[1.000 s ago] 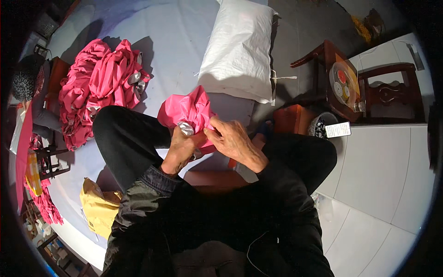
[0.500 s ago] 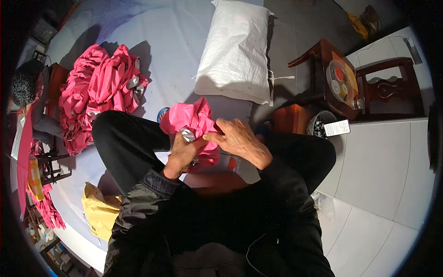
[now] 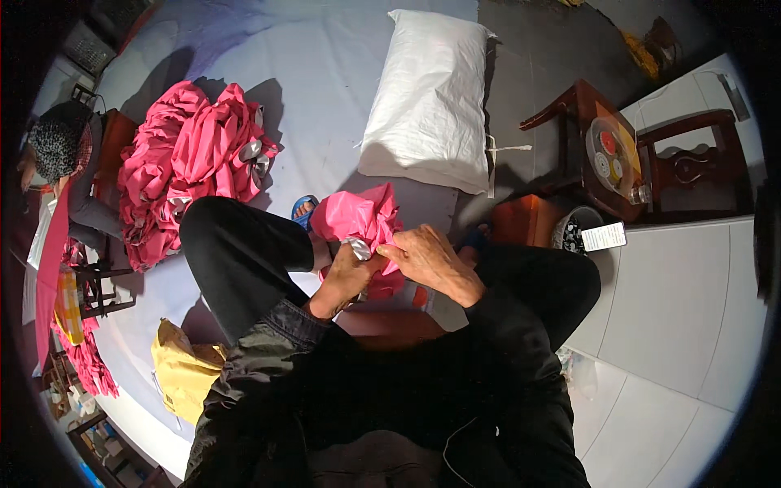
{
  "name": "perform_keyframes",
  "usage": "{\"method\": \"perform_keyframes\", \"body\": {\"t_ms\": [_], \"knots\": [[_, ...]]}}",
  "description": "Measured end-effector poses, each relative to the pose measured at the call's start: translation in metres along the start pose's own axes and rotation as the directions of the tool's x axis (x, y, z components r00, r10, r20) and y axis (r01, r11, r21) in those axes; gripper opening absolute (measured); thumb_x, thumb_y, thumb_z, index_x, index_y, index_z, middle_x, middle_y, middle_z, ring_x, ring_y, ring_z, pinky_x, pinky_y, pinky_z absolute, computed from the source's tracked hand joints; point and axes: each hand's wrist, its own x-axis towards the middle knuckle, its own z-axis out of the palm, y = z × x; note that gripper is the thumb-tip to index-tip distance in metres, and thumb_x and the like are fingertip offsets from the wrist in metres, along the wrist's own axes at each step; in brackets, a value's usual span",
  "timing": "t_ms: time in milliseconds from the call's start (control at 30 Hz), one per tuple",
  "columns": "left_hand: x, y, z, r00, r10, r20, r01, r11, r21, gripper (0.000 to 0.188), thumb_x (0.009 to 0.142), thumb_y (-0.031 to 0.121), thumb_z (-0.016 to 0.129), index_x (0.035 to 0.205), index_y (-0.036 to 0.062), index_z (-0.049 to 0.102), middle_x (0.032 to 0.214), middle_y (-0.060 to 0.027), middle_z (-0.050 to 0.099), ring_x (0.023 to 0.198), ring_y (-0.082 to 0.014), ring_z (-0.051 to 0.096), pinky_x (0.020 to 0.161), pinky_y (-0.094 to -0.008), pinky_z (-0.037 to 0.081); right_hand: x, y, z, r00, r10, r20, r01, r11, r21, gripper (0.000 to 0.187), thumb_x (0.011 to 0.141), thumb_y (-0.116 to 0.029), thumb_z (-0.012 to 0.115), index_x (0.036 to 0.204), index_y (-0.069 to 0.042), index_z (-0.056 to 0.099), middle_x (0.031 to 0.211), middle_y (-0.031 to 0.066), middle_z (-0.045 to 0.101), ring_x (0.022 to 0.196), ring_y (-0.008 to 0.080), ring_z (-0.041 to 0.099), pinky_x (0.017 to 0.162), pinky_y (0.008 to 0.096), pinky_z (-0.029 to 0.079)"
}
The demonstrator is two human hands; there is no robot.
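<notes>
A bunched piece of pink fabric [image 3: 358, 215] with a silvery underside is gathered between my knees. My left hand [image 3: 345, 283] is closed round its lower left side, and a silver fold sticks out above the thumb. From the right, my right hand [image 3: 433, 262] pinches the pink fabric with thumb and forefinger, close against the left hand. The fingertips of the left hand are mostly hidden under the cloth.
A big pink fabric pile [image 3: 195, 154] lies on the left, near a seated person [image 3: 69, 163]. A stuffed white sack [image 3: 431, 106] lies ahead. To the right stand a wooden chair [image 3: 602, 154] carrying a round tray and a patterned bin [image 3: 579, 228]. A yellow bag [image 3: 185, 370] sits lower left.
The whole view has shifted slightly, so things appear a little further right. Both hands keep hold of the pink fabric, and more of a blue slipper shows beside it.
</notes>
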Motion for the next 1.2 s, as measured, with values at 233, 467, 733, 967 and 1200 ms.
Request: {"method": "perform_keyframes", "body": {"t_ms": [233,467,733,967,1200], "knots": [[0.004,-0.011,0.004,0.977,0.203,-0.067,-0.197,0.976,0.091,0.017,0.086,0.012,0.069,0.084,-0.0039,0.063,0.065,-0.0075,0.057,0.061,-0.0138,0.051,0.059,-0.0363,0.043,-0.001,0.000,0.004,1.000,0.006,-0.003,-0.006,0.998,-0.061,0.042,0.091,-0.032,0.066,0.065,0.000,0.058,0.061,0.0257,0.054,0.060,0.0468,0.056,0.053,0.0520,0.042],[0.000,-0.007,0.008,0.977,0.173,-0.126,-0.166,0.984,0.067,0.020,0.086,0.015,0.071,0.079,-0.0010,0.061,0.064,-0.0042,0.055,0.057,-0.0133,0.048,0.054,-0.0359,0.039,0.002,-0.004,-0.003,0.993,0.096,0.073,-0.089,0.992,-0.095,0.044,0.092,-0.036,0.063,0.068,0.001,0.061,0.065,0.0254,0.059,0.064,0.0454,0.061,0.057,0.0527,0.046],[-0.002,0.000,0.010,0.986,0.010,-0.169,-0.016,0.999,-0.037,0.029,0.087,0.023,0.075,0.076,0.0023,0.058,0.062,0.0006,0.051,0.055,-0.0113,0.047,0.051,-0.0329,0.038,0.004,0.003,-0.001,0.987,0.141,0.077,-0.132,0.985,-0.112,0.045,0.093,-0.036,0.062,0.070,0.004,0.062,0.067,0.0269,0.059,0.067,0.0471,0.061,0.060,0.0533,0.047],[0.004,-0.011,0.013,0.986,0.064,-0.152,-0.050,0.995,0.090,0.030,0.088,0.027,0.076,0.076,0.0054,0.058,0.066,0.0021,0.053,0.059,-0.0099,0.049,0.053,-0.0302,0.040,-0.001,0.005,-0.003,0.995,0.099,0.010,-0.099,0.993,-0.058,0.040,0.094,-0.032,0.059,0.075,0.002,0.066,0.071,0.0255,0.062,0.071,0.0454,0.063,0.062,0.0528,0.049],[0.004,0.003,0.003,0.993,0.041,-0.115,-0.049,0.997,-0.066,0.022,0.087,0.018,0.073,0.071,0.0101,0.060,0.067,0.0071,0.054,0.058,-0.0057,0.045,0.050,-0.0277,0.034,0.007,0.010,-0.004,0.998,0.060,0.003,-0.060,0.998,0.010,0.033,0.092,-0.030,0.060,0.075,-0.003,0.068,0.072,0.0222,0.064,0.073,0.0448,0.063,0.066,0.0552,0.049]]}}
